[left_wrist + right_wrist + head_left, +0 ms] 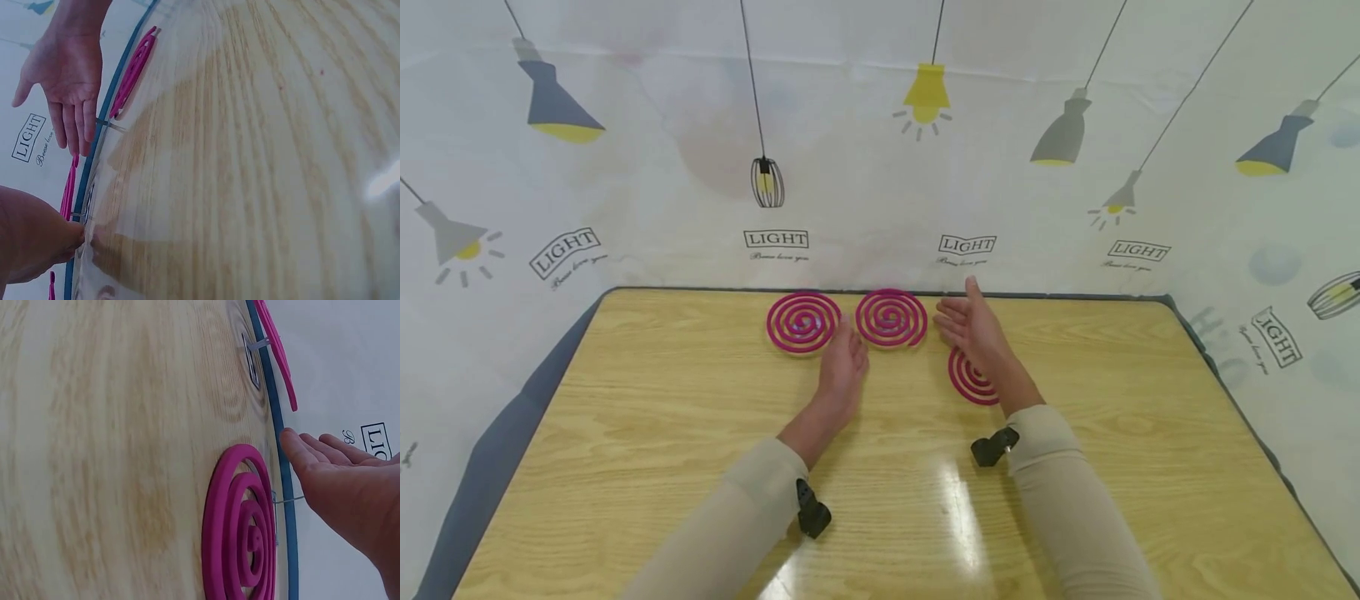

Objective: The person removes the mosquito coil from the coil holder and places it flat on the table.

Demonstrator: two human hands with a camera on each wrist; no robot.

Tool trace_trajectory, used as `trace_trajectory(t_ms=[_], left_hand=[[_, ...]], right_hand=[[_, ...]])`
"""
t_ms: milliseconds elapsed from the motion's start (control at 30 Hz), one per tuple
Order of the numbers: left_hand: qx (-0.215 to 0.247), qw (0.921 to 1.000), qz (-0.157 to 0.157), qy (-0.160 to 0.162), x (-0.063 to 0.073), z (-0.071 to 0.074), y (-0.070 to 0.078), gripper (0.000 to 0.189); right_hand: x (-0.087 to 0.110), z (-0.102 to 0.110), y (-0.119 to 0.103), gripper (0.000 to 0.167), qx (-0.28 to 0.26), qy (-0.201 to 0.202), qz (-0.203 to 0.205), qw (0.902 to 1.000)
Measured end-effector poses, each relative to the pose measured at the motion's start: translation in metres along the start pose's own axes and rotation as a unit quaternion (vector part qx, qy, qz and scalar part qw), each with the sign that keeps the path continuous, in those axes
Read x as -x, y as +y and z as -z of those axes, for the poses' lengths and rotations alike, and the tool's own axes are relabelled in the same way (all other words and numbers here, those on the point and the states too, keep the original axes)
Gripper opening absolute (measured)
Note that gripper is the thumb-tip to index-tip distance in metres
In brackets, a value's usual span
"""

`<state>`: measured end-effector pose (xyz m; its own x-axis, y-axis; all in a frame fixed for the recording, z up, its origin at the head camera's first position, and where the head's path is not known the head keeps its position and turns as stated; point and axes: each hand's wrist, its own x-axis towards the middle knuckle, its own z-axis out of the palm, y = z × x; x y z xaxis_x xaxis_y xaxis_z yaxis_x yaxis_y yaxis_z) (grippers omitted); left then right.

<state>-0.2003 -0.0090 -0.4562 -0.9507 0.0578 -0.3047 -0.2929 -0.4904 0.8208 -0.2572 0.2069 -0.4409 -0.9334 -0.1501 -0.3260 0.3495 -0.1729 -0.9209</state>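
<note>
Three magenta mosquito coils appear in the head view. The left coil [786, 343] and the middle coil [891, 342] stand side by side at the table's far edge. A third coil [957, 375] sits nearer, partly hidden under the right wrist. My left hand [842, 371] is held between the left and middle coils, its fingers straight. To the right of the middle coil, my right hand [973, 325] has straight fingers and its palm turned inward. Both hands hold nothing. In the right wrist view, a thin metal stand [251, 361] shows beneath the middle coil [278, 356].
A wood-grain table [662, 450] fills the foreground, with a dark edge strip along its back. Behind it hangs a white cloth [850, 108] printed with lamps and lettering. Small black cameras [814, 510] are strapped at both wrists.
</note>
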Motion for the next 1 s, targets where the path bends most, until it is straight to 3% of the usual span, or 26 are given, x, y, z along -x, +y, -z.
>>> trace_trajectory(t_ms=[500,600,733,1000], left_hand=[[-0.028,0.9995,-0.013,0.007,-0.005,-0.002,0.000,0.065],[-0.031,0.9993,-0.016,0.017,-0.005,-0.003,0.001,0.059],[-0.034,0.9985,-0.034,0.026,-0.007,-0.004,0.001,0.038],[-0.054,0.9970,-0.046,0.031,-0.008,-0.002,-0.001,0.037]], right_hand=[[0.000,-0.007,0.006,0.089,0.012,-0.015,0.004,0.9998],[-0.002,-0.009,0.005,0.088,0.004,-0.017,0.004,0.9998],[-0.003,-0.011,0.004,0.087,0.007,-0.016,0.006,0.9998],[-0.004,-0.013,0.005,0.088,0.015,-0.011,0.004,0.9998]])
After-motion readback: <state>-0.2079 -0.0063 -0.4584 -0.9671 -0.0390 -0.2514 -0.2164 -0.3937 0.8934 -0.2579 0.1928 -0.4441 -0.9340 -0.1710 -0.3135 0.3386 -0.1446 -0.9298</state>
